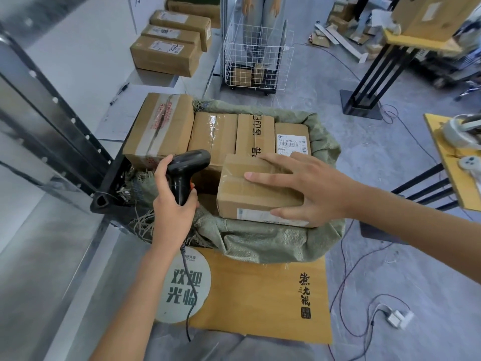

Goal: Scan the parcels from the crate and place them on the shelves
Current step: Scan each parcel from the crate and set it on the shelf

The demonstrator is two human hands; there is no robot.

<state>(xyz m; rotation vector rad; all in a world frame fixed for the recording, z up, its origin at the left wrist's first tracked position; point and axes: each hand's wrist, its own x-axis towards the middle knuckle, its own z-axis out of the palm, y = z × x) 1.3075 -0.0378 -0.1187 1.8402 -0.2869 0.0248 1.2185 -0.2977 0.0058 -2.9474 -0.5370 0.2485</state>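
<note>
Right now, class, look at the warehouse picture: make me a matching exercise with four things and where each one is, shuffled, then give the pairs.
Things:
1. barcode scanner
2. front parcel
3. three stacked-in-a-row boxes
4. pen

Places:
A. under the right hand, in the crate
B. lying alone on the white shelf
C. gripped in the left hand
D. side by side at the far end of the shelf

Pairs: 1-C, 2-A, 3-D, 4-B
</note>
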